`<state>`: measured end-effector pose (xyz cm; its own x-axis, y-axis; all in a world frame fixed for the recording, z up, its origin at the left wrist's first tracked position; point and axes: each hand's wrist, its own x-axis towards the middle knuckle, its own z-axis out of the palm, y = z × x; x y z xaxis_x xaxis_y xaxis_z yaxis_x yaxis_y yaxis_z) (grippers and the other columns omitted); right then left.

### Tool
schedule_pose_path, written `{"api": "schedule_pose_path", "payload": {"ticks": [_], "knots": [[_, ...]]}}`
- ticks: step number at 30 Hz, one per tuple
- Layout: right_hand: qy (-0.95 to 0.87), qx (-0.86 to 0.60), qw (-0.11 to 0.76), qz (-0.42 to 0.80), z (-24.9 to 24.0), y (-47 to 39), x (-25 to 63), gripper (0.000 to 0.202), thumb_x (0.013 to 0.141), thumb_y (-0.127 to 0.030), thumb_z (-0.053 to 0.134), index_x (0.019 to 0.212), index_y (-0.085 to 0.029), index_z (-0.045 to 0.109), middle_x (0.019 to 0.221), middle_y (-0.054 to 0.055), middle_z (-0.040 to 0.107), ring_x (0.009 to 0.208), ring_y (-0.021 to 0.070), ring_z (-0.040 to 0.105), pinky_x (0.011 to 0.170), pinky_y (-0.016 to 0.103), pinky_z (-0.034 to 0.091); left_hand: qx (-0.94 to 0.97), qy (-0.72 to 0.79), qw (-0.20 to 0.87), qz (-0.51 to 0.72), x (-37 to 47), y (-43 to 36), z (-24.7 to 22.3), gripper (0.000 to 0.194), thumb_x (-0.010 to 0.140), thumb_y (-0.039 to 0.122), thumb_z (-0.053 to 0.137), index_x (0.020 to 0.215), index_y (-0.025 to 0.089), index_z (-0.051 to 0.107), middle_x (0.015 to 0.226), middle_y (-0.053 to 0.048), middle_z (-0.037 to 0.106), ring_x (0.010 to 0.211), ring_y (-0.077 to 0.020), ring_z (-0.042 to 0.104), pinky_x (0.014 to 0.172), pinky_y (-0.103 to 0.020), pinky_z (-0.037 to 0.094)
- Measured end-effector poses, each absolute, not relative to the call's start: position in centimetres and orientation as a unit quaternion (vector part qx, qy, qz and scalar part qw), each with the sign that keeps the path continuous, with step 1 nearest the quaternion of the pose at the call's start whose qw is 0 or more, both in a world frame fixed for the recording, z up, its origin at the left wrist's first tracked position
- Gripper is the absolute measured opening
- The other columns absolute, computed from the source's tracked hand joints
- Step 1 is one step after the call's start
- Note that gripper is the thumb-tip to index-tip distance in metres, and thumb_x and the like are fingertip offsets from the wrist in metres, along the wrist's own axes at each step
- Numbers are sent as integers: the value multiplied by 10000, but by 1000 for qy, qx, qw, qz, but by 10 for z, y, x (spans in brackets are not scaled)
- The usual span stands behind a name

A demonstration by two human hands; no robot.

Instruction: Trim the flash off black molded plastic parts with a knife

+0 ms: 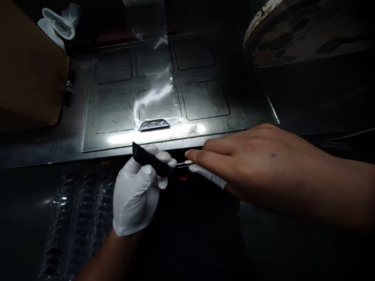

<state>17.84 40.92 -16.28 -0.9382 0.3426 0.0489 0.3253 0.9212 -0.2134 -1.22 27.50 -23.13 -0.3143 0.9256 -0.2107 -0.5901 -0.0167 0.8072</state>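
In front of the near edge of the dark rectangular mat with rounded-square outlines (243,97), the left hand (136,199), in a white fabric glove, holds a narrow, flat black piece with a pointed end (150,159). Its grip is narrow: thumb on the near face, fingers behind, probably to steady the piece while leaving most of that face exposed. The right hand (246,156), largely bare with white fabric beneath its fingers, has its grip closed around a thin metal tool with a pale handle (184,164), aimed at the piece's lower end, presumably for fine control. Whether the tip touches is unclear.

On the mat lies a clear plastic film strip (155,93), with a small dark trapezoid piece (154,125) at its end nearest the mat's front edge. Left of the mat, a brown cardboard box (32,70) stands on the dark tabletop (38,150); below the mat's front-left corner is a clear plastic tray with rows of slots (79,210).
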Motion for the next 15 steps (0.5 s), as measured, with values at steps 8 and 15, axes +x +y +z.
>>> {"api": "schedule_pose_path", "payload": {"ticks": [8,15], "knots": [[-987,-147,6,65,-160,407,177,453,793,-35,564,1175,-218,725,850,22,751,609,199,637,489,307,296,204,478,485,703,-7,278,-228,242,890,357,807,1104,256,758,1018,-29,759,954,-193,737,606,-193,522],[-983,-161,42,81,-165,401,175,419,809,-51,535,1149,-204,726,918,54,760,683,220,661,536,332,350,243,524,387,719,1,278,-226,224,859,319,838,1066,256,780,992,-22,777,948,-215,748,631,-223,553]]}}
